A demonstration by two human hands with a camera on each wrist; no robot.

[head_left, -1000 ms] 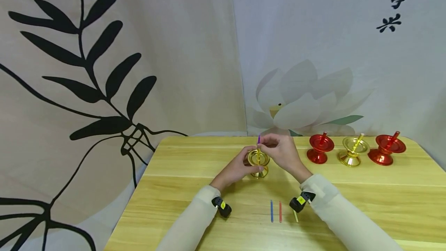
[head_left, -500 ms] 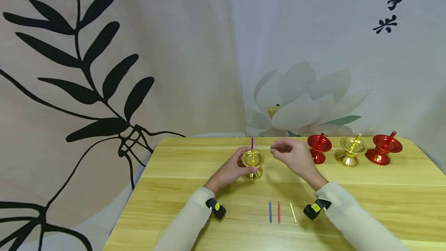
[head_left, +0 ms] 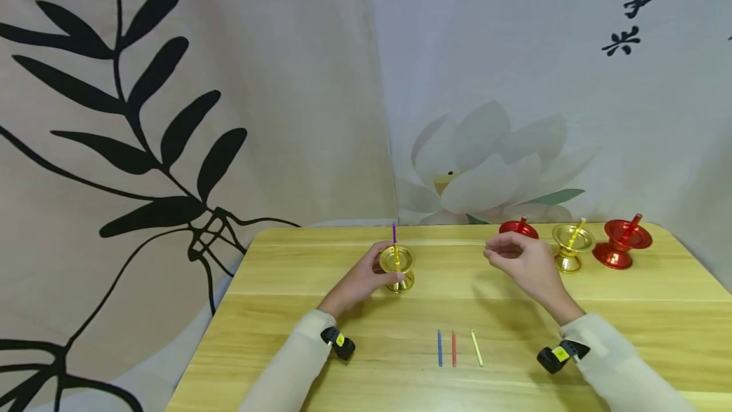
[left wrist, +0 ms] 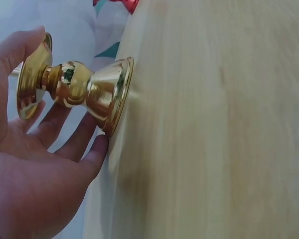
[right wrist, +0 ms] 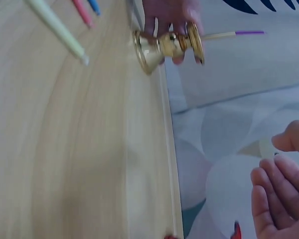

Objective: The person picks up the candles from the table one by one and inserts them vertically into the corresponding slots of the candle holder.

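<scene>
My left hand [head_left: 361,280] grips a gold candle holder [head_left: 403,262], with the thumb at the near side and the fingers behind it. In the left wrist view the thumb reaches the upper dish and the fingertips spread along the stem and base. A thin purple candle [head_left: 394,233] stands upright in the yellow tube at the holder's centre. My right hand [head_left: 525,266] is in the air to the right, fingers loosely bent and holding nothing. It overlaps the nearest red candle holder [head_left: 517,227] in the head view.
Further right stand a gold candle holder [head_left: 568,264] and a red candle holder [head_left: 613,256], each with an upright tube. Nearer on the wooden table [head_left: 320,361] lie a blue candle [head_left: 440,348], a red candle [head_left: 454,350] and a pale yellow candle [head_left: 477,347]. A printed cloth [head_left: 309,113] hangs behind.
My right hand has let go of the purple candle and moved right, away from the holder. The left hand has shifted the gold candle holder a little left.
</scene>
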